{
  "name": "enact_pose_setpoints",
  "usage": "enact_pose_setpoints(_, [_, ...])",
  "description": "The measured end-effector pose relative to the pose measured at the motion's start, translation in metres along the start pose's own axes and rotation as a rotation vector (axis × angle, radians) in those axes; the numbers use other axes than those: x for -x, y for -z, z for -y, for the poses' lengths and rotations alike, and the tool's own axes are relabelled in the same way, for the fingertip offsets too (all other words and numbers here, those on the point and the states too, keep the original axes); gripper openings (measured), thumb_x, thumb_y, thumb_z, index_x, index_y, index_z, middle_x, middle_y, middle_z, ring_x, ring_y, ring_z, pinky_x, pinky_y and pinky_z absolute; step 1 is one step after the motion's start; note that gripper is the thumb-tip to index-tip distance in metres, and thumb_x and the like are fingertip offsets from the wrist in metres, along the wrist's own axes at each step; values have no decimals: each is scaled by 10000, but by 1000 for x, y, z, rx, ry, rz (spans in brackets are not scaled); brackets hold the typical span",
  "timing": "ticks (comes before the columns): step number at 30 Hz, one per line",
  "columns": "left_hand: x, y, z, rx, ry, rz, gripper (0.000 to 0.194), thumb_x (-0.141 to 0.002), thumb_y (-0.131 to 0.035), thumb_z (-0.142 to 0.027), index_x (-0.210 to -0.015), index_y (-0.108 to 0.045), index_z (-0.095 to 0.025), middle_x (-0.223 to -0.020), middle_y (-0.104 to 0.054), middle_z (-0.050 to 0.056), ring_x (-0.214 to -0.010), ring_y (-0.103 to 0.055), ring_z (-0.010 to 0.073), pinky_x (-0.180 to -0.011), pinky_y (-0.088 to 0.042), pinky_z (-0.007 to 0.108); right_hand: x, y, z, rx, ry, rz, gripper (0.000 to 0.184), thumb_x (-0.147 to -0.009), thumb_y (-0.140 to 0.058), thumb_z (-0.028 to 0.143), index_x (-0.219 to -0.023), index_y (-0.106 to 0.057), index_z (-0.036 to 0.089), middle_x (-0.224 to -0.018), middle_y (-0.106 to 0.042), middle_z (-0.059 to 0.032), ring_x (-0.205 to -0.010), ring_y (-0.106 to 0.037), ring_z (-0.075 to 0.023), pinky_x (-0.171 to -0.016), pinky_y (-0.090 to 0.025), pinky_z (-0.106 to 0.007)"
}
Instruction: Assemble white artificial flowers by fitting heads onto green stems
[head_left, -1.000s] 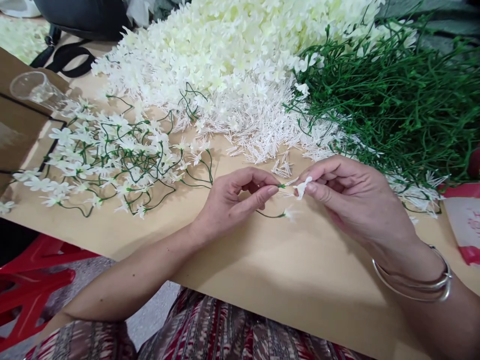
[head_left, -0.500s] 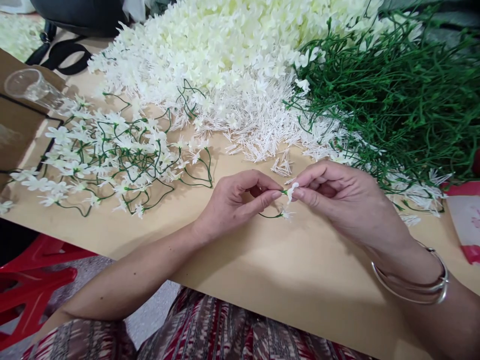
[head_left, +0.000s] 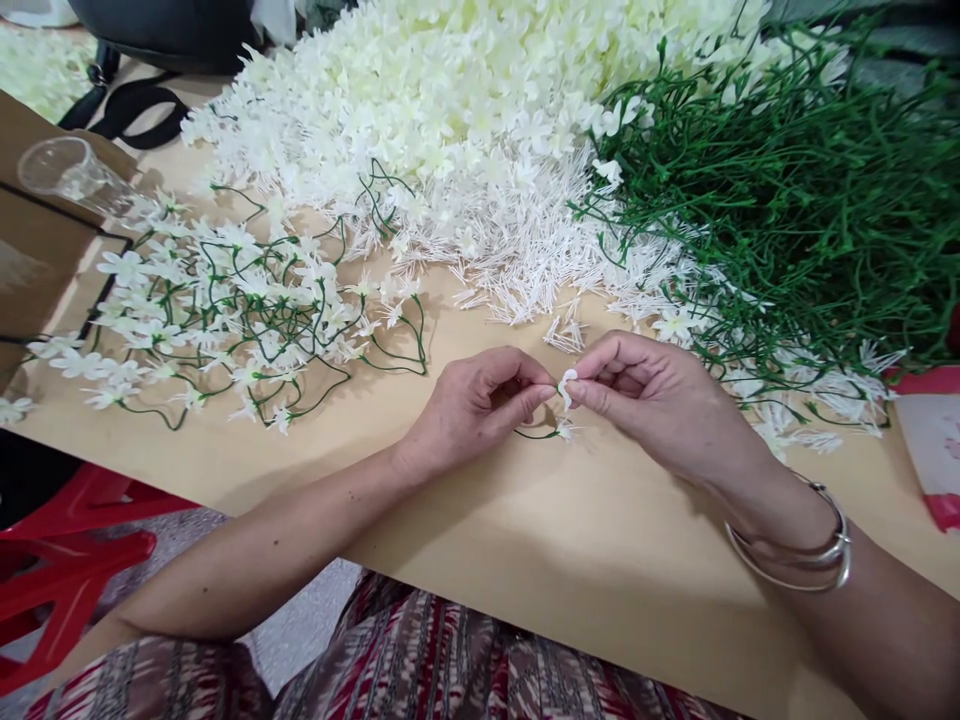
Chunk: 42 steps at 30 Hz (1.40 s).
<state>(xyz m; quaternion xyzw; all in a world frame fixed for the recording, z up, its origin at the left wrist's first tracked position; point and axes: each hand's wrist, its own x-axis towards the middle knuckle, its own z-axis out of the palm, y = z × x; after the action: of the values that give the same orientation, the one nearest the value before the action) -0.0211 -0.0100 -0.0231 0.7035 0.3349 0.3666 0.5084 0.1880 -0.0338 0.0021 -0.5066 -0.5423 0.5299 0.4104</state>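
Note:
Between thumb and forefinger, my left hand [head_left: 487, 400] pinches a thin green plastic stem [head_left: 534, 434]. One stem tip pokes out of that pinch toward the right. My right hand [head_left: 645, 400] grips a small white artificial flower [head_left: 568, 388] by its petals, right against this tip; whether it is fully seated on the stem I cannot tell. Another white flower [head_left: 564, 430] sits on the stem's lower branch, just under my fingers. Left of my hands lies a tangle of stems with white flowers attached [head_left: 247, 310].
A large heap of loose white petals [head_left: 420, 110] covers the back of the table [head_left: 465, 520], with thin white pins [head_left: 525, 270] along its front. Bare green stems [head_left: 810, 190] are piled at right. A clear plastic cup [head_left: 75, 175] lies tipped at left; red stools [head_left: 82, 570] stand below.
My right hand has shifted left, carrying the white flower closer to my left fingers, and less of the stem tip shows between them. My left hand stays nearly in place.

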Motion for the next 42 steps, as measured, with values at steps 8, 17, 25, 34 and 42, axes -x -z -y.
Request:
enact_pose_setpoints(8, [1, -1, 2, 9, -14, -15, 310, -1006, -713, -469, -910, -705, -174, -726, -725, 11, -601, -674, 96, -575, -518, 198, -2, -2, -3, 10, 10, 7, 182, -809, -886, 365, -779, -729, 278, -683, -681, 29, -600, -618, -140, -567, -531, -277])
enact_pose_setpoints(17, [1, 0, -2, 3, 61, -12, 409, -1006, -681, -554, -904, -704, -158, -738, -719, 22, -619, -666, 96, -591, -510, 194, 0, -6, -2, -20, -48, 1, 116, -834, -839, 315, -808, -730, 284, -736, -720, 1, -664, -652, -166, -603, -540, -302])
enact_pose_setpoints(25, [0, -3, -1, 160, 100, -15, 366, -991, -712, -526, -942, -697, -163, -766, -721, 26, -659, -683, 111, -633, -538, 213, -4, 0, -6, -85, -15, 3, 119, -859, -836, 343, -915, -753, 278, -784, -688, 13, -715, -637, -153, -670, -558, -295])
enact_pose_setpoints(34, [-7, 6, -4, 302, 78, -129, 340, -943, -780, -520, -940, -725, -184, -814, -717, 18, -725, -705, 121, -725, -587, 248, -11, 17, -24, -251, 22, -122, 263, -915, -776, 563, -999, -781, 314, -959, -763, -46, -927, -735, -222, -933, -641, -437])
enact_pose_setpoints(42, [-15, 83, -1, -389, -669, -1002, 593, -985, -729, -534, -1527, -522, -413, -1651, -459, -62, -1585, -379, 271, -1296, -380, 499, -13, 17, -23, -211, -25, -119, 354, -813, -866, 603, -968, -783, 296, -922, -792, -24, -891, -775, -217, -907, -654, -414])
